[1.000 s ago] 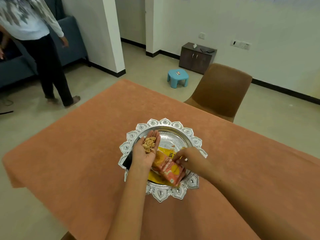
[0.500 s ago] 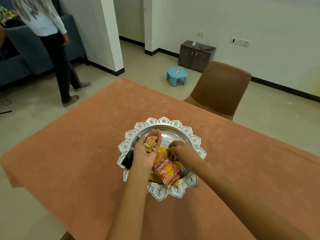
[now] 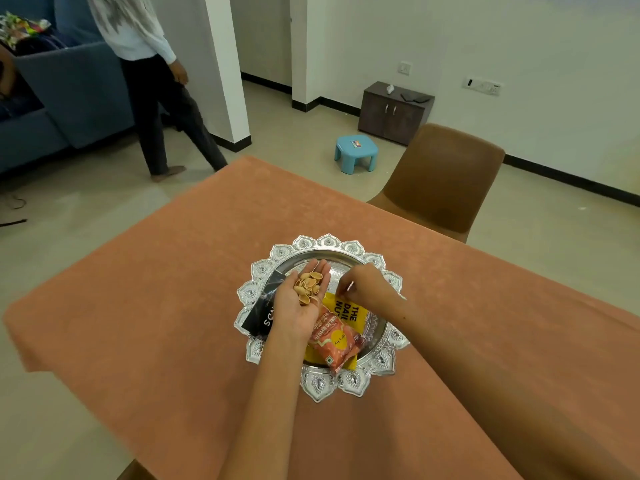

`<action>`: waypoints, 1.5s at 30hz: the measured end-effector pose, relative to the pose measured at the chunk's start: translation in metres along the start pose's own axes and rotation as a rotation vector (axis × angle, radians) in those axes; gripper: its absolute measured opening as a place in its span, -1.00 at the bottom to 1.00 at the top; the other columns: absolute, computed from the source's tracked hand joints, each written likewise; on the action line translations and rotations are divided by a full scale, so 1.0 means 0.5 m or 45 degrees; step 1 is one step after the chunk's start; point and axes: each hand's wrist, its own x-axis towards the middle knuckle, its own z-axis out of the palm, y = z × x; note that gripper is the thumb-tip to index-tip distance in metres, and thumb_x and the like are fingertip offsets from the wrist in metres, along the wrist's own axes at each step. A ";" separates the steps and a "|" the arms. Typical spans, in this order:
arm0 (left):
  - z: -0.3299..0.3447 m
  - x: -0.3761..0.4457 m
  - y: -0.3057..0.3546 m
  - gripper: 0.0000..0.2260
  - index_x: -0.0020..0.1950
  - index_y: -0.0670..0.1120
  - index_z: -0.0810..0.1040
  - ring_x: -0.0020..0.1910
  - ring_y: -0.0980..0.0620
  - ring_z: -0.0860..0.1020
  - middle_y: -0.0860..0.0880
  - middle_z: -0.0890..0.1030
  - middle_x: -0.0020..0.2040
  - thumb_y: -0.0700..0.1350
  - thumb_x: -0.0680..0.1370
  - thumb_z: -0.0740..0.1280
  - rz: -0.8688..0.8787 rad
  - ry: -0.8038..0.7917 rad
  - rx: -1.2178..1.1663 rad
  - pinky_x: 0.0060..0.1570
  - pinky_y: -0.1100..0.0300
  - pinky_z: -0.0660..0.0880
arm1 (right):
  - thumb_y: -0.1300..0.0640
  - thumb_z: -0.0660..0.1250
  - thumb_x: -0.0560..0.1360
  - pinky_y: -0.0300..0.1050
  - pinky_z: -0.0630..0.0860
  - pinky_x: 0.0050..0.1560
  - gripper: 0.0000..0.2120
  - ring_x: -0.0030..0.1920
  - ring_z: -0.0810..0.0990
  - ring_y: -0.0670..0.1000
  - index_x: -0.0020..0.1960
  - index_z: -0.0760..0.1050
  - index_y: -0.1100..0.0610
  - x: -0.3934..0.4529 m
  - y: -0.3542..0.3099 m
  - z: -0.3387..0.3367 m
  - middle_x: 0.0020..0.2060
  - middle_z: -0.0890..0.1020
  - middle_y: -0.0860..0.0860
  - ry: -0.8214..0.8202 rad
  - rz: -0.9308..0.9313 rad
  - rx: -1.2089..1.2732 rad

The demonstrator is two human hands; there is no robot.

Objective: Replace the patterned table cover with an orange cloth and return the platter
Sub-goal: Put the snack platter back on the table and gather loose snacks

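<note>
orange cloth [image 3: 145, 327] covers table; silver platter [image 3: 349, 249] centred on it.

I'm looking into a home's living and dining area: a table under an orange cloth [image 3: 173, 306] with a brown chair [image 3: 446, 178] drawn up, a blue sofa [image 3: 69, 95] behind a white pillar [image 3: 225, 64], a low dark cabinet [image 3: 393, 112] by the wall, and a small blue plastic stool [image 3: 356, 153] on the tiled floor.
</note>
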 end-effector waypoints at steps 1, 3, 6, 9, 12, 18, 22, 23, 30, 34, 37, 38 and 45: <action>0.001 -0.001 0.000 -0.65 0.01 -0.38 0.48 -0.02 -0.19 0.55 -0.32 0.56 -0.02 -0.15 0.67 0.03 0.002 0.000 0.005 0.24 -0.05 0.40 | 0.30 0.41 0.39 -0.26 0.45 -0.12 -0.88 -0.18 0.64 0.01 -0.11 0.68 0.19 -0.005 0.000 0.005 -0.16 0.71 0.05 -0.012 -0.017 -0.023; 0.002 -0.002 0.002 -0.64 -0.01 -0.38 0.48 -0.03 -0.19 0.55 -0.31 0.56 -0.03 -0.15 0.67 0.03 0.011 0.002 0.012 0.27 -0.04 0.38 | 0.26 0.43 0.39 -0.30 0.39 -0.18 -0.89 -0.23 0.60 -0.07 -0.11 0.69 0.16 -0.017 -0.001 0.013 -0.15 0.71 0.01 -0.061 -0.044 -0.057; -0.002 -0.002 0.006 -0.64 0.01 -0.38 0.49 -0.02 -0.18 0.56 -0.30 0.57 -0.03 -0.14 0.67 0.02 0.023 0.011 0.036 0.25 -0.03 0.40 | 0.30 0.39 0.40 -0.35 0.34 -0.20 -0.82 -0.18 0.61 -0.07 -0.05 0.68 0.14 -0.025 0.007 0.009 -0.09 0.70 -0.01 -0.071 -0.043 -0.047; -0.004 -0.002 0.008 -0.65 0.02 -0.37 0.49 0.00 -0.18 0.56 -0.30 0.57 -0.01 -0.14 0.67 0.03 0.025 0.007 0.051 0.21 -0.05 0.42 | 0.33 0.31 0.43 -0.21 0.42 -0.10 -0.70 -0.03 0.60 0.01 0.08 0.65 0.07 -0.022 0.009 0.009 0.00 0.66 0.00 -0.096 -0.118 -0.200; -0.002 -0.004 0.008 -0.65 0.01 -0.37 0.50 0.00 -0.18 0.56 -0.31 0.58 -0.03 -0.15 0.67 0.04 0.032 0.000 0.050 0.20 -0.04 0.46 | 0.32 0.31 0.44 -0.03 0.45 0.03 -0.65 0.03 0.56 0.03 0.13 0.62 0.01 -0.021 0.011 0.017 0.05 0.59 0.02 -0.191 -0.200 -0.264; -0.002 -0.002 0.015 -0.65 0.01 -0.37 0.51 -0.02 -0.17 0.58 -0.29 0.63 -0.12 -0.15 0.67 0.04 0.061 -0.008 0.065 0.15 -0.05 0.51 | 0.25 0.34 0.47 -0.08 0.43 -0.02 -0.77 0.03 0.55 0.05 0.09 0.64 0.07 -0.028 0.014 0.023 0.07 0.55 0.05 -0.214 -0.279 -0.266; -0.005 0.000 0.021 -0.67 0.01 -0.36 0.51 -0.03 -0.16 0.59 -0.28 0.62 -0.09 -0.17 0.67 0.05 0.086 0.023 0.082 0.12 -0.02 0.48 | 0.28 0.36 0.43 -0.19 0.43 -0.09 -0.87 -0.08 0.60 0.04 -0.05 0.63 0.17 -0.025 0.014 0.029 -0.07 0.62 0.07 -0.110 -0.241 -0.156; -0.005 -0.001 0.021 -0.68 0.02 -0.36 0.51 -0.02 -0.16 0.58 -0.28 0.61 -0.06 -0.17 0.67 0.06 0.087 0.026 0.086 0.13 -0.02 0.47 | 0.31 0.37 0.40 -0.19 0.47 -0.10 -0.90 -0.13 0.62 0.04 -0.11 0.61 0.20 -0.024 0.015 0.025 -0.14 0.64 0.07 -0.088 -0.214 -0.103; 0.002 0.000 0.006 -0.64 -0.03 -0.34 0.52 -0.06 -0.13 0.58 -0.25 0.62 -0.12 -0.14 0.67 0.02 0.059 0.070 0.119 0.04 0.03 0.55 | 0.37 0.43 0.31 -0.16 0.58 -0.18 -0.91 -0.29 0.63 -0.04 -0.27 0.57 0.23 -0.014 -0.008 -0.043 -0.32 0.65 0.06 0.254 -0.140 0.348; 0.010 0.000 -0.003 -0.69 -0.13 -0.28 0.51 -0.29 -0.03 0.58 -0.16 0.63 -0.40 -0.16 0.66 0.08 0.071 0.139 0.150 -0.15 0.13 0.56 | 0.35 0.41 0.34 -0.40 0.49 -0.20 -0.89 -0.27 0.60 -0.15 -0.16 0.61 0.20 -0.011 -0.080 -0.087 -0.24 0.67 0.01 0.173 -0.349 0.291; 0.015 -0.003 0.000 -0.70 -0.14 -0.30 0.50 -0.44 -0.04 0.61 -0.18 0.62 -0.41 -0.18 0.66 0.08 0.070 0.095 0.057 -0.18 0.14 0.59 | 0.36 0.38 0.37 -0.48 0.43 -0.22 -0.82 -0.26 0.58 -0.14 -0.09 0.66 0.17 -0.003 -0.092 -0.081 -0.20 0.68 -0.01 0.317 -0.345 0.235; 0.013 -0.004 0.004 -0.69 -0.11 -0.32 0.51 -0.43 -0.07 0.63 -0.22 0.63 -0.37 -0.18 0.66 0.07 0.064 0.062 0.001 -0.19 0.11 0.59 | 0.37 0.38 0.38 -0.46 0.44 -0.20 -0.83 -0.25 0.58 -0.13 -0.09 0.66 0.18 -0.002 -0.085 -0.077 -0.20 0.68 0.00 0.416 -0.305 0.323; -0.012 -0.001 0.038 -0.67 -0.02 -0.37 0.50 -0.11 -0.16 0.59 -0.28 0.63 -0.21 -0.18 0.67 0.04 0.086 0.008 -0.070 -0.10 -0.03 0.58 | 0.32 0.34 0.46 -0.05 0.49 0.14 -0.75 0.16 0.56 0.07 0.09 0.63 0.15 0.001 -0.012 0.041 0.18 0.60 0.07 0.028 -0.218 -0.024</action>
